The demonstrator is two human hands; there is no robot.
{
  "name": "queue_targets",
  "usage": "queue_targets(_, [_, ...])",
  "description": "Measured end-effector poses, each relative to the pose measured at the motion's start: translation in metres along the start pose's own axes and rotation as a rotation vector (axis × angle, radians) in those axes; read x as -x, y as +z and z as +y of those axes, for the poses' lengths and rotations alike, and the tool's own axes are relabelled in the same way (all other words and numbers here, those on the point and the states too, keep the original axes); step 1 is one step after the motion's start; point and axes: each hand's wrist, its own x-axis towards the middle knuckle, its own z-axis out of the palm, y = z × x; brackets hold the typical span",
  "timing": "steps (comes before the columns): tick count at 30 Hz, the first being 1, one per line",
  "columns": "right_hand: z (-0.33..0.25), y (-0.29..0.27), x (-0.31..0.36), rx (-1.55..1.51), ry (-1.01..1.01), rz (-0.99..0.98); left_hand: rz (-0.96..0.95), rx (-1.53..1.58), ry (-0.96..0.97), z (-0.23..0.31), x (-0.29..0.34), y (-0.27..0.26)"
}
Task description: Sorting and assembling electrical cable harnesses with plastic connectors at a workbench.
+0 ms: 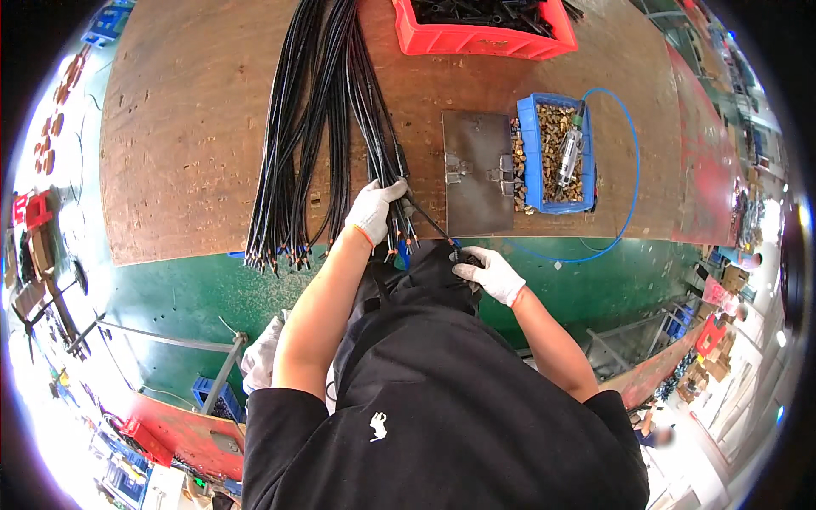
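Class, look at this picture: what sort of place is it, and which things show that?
Probably a factory assembly bench: black cables bundled on a worn wooden worktop, a blue bin of small brass fittings, and gloved hands, left and right.

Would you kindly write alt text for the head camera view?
A person's gloved left hand grips a black cable from a bundle on a brown workbench, the gloved right hand holding its end. A blue bin of brass fittings sits nearby.

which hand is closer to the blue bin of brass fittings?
Right. The right hand sits below the blue bin of brass fittings, at the table's front edge; the left hand rests on the black cables, further left.
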Motion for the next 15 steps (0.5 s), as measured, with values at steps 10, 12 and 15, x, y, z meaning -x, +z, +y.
queue_targets(10, [-0.039, 0.014, -0.019, 0.476, -0.271, 0.147, 0.022, -0.082, -0.021, 0.004, 0.003, 0.009])
queue_targets(12, [-0.054, 0.018, -0.035, 0.381, -0.229, 0.089, 0.040, -0.076, -0.044, 0.005, 0.007, 0.013])
queue_targets(15, [-0.073, 0.024, -0.073, 0.217, -0.198, 0.055, 0.104, -0.276, 0.014, 0.011, 0.016, 0.017])
